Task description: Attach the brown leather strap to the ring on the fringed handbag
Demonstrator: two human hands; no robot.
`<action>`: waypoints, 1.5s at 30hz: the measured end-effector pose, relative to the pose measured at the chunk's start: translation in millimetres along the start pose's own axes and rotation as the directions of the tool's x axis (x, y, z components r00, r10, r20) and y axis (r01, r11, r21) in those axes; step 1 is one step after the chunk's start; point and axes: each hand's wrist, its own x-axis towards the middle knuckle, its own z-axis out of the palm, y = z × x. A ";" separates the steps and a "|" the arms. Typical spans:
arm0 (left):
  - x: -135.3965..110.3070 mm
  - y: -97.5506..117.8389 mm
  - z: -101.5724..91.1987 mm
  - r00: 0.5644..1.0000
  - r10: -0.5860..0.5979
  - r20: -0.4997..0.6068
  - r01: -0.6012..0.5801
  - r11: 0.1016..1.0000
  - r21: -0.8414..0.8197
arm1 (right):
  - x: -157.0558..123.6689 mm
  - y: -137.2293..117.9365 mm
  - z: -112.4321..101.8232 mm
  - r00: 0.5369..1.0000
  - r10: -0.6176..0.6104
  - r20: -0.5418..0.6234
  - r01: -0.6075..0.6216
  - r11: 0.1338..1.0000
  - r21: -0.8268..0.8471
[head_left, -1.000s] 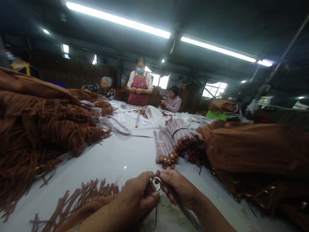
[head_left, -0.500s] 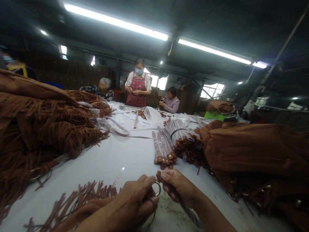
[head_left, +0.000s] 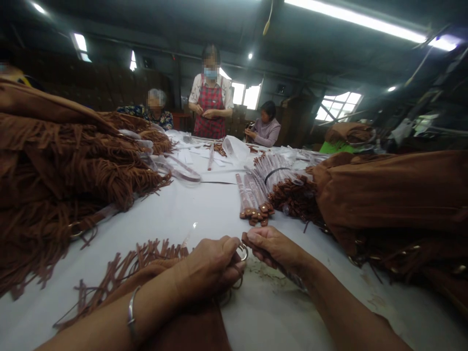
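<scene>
Strap (head_left: 246, 240) aslant, upper end toward ring (head_left: 246, 253)

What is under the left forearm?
Brown cloth shows on both sides of the forearm, with fringe on the white table beyond it. Whatever lies directly beneath the forearm and left hand is covered.

Dim workshop, dark ceiling (head_left: 153, 22). Bright tube light (head_left: 351, 18) at 1 o'clock, hanging cord (head_left: 268, 22) at 12, small round lamp (head_left: 250, 56) just below it. Windows blown out: twin-pane window (head_left: 239, 93) near 12, barred window (head_left: 340, 105) at 2, narrow window (head_left: 80, 43) at 10. Back wall at 10–11 is mostly hidden by dim brown stacks (head_left: 98, 90), probably cartons. White table (head_left: 186, 207) runs from center down to 6; stained patch (head_left: 268, 279) on it at 5. Far right too dark to read.
</scene>
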 end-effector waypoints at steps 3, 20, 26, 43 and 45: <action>0.3 1.0 0.0 1.000 0.000 0.017 0.000 1.000 -0.022 | -0.1 0.7 -1.0 1.000 -0.009 0.014 0.009 1.000 -0.021; -3.7 2.1 -3.8 0.990 0.126 0.058 -0.115 0.980 -0.165 | 1.8 13.7 -11.6 0.973 -0.097 0.209 0.077 0.992 0.102; -5.8 -1.1 -1.6 0.977 0.208 0.035 -0.201 0.968 -0.150 | 1.8 15.7 -12.0 0.959 -0.101 0.266 0.061 0.986 0.153; -8.5 -0.4 -3.4 0.978 0.204 0.030 -0.199 0.972 -0.127 | 5.6 28.6 -11.5 0.957 -0.141 0.254 0.080 0.969 0.235; -8.6 0.4 -4.6 0.980 0.198 0.036 -0.192 0.973 -0.130 | 5.0 28.4 -11.6 0.950 -0.152 0.273 0.084 0.966 0.246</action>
